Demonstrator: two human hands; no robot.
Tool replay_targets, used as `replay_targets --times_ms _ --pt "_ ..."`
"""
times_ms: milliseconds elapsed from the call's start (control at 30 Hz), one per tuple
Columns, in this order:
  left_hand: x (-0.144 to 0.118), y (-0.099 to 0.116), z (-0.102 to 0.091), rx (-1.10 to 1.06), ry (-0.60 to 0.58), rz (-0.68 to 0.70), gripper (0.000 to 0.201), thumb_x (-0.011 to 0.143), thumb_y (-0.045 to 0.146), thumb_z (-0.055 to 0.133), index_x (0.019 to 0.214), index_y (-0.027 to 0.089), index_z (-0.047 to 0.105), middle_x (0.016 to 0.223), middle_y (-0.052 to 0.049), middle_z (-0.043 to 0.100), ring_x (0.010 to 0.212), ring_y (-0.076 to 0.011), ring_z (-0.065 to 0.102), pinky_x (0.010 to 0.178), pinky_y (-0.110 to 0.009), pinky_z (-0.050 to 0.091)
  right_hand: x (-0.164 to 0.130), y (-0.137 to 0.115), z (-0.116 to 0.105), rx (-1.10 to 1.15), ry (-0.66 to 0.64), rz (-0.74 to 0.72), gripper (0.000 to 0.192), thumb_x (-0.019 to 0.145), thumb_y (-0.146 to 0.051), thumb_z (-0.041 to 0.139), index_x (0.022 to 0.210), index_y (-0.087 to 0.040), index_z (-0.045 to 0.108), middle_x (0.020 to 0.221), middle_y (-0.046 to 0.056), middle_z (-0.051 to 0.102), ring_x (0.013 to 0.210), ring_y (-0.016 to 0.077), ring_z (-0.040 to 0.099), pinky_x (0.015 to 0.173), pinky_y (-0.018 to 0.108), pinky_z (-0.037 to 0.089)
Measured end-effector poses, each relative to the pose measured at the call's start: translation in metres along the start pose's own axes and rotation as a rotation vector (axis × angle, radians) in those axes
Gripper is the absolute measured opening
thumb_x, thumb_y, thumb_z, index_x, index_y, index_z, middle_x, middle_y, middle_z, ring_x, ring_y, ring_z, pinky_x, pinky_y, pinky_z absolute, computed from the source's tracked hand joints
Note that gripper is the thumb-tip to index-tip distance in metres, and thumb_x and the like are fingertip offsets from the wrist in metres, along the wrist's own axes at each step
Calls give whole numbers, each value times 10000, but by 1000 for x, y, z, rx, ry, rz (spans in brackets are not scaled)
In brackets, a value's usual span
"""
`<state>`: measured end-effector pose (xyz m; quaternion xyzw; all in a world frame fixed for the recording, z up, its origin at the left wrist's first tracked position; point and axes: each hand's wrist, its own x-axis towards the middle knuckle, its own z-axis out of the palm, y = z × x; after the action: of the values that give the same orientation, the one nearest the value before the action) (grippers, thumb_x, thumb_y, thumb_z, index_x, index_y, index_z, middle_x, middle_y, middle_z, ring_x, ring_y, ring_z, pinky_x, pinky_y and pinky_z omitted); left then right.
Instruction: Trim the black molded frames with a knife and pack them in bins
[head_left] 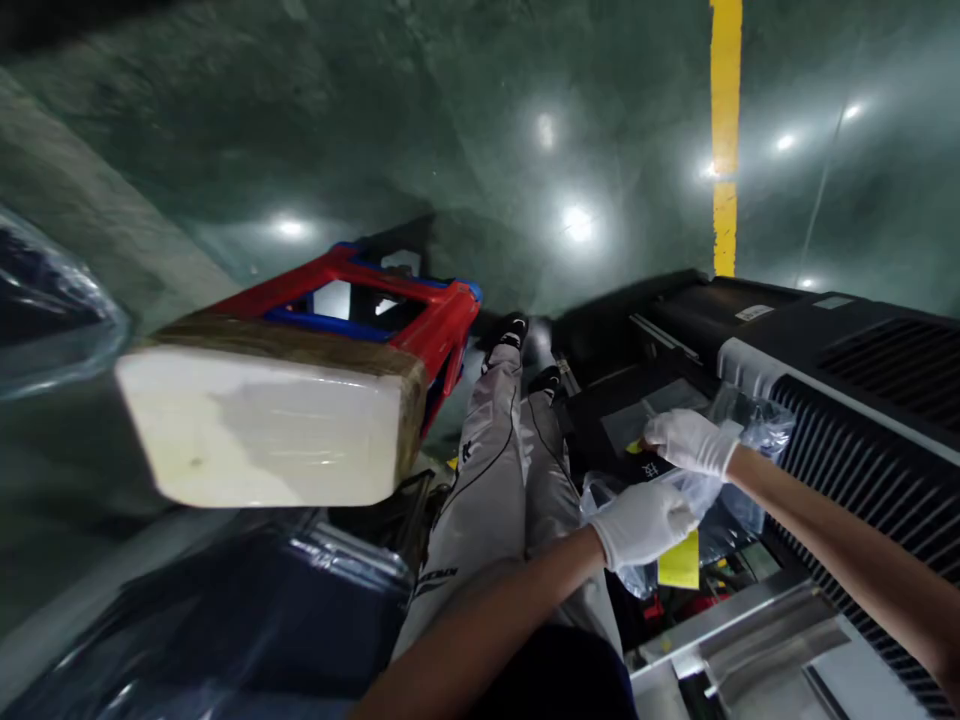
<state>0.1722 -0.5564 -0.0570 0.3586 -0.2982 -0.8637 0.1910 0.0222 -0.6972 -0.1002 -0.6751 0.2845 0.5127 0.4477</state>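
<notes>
My left hand [646,525], in a white glove, has its fingers curled closed on clear plastic film [703,490]. Just below its fingers is a yellow sheet [679,562]. My right hand [688,442], gloved too, is pinched closed farther out, beside a small yellow piece [635,446]. Whether its fingertips hold that piece or the film is hidden. More crinkled clear plastic [750,415] bunches around the right wrist. Under both hands lies a dark panel [611,400] with a greyish rectangular patch and white lettering.
A black ribbed machine housing [832,420] stands at the right, with a metal frame [750,625] below. On the left, a red and blue stand [442,325] adjoins a white block [277,430] edged with brown tape. Dark plastic-wrapped items [225,620] lie lower left. A yellow line [725,130] crosses the green floor.
</notes>
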Motion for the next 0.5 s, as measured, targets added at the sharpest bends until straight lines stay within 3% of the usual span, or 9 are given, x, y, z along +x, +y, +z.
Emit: replay_targets --times_ms 100,267,500 --pt "-3 -4 11 96 32 -48 301 1009 391 605 893 180 785 979 -147 801 933 -297 744 803 -376 518 -16 8 3 29 -67 -16 356 948 -160 580 1166 -193 860 1193 111 842 1095 262 792 982 314 572" --pt "-4 -11 14 190 41 -45 309 1041 404 569 1034 196 797 1092 -149 811 1028 -319 764 892 -408 549 3 17 3 87 -188 -141 405 953 -140 573 1223 -228 862 1197 37 855 1100 194 802 969 215 566" --pt "-4 -10 15 281 25 -13 357 1062 404 527 1027 177 800 1110 -162 813 1001 -338 775 850 -438 563 19 13 -1 -156 -162 -150 339 950 -157 641 1191 -240 864 1259 98 828 1118 275 774 972 340 542"
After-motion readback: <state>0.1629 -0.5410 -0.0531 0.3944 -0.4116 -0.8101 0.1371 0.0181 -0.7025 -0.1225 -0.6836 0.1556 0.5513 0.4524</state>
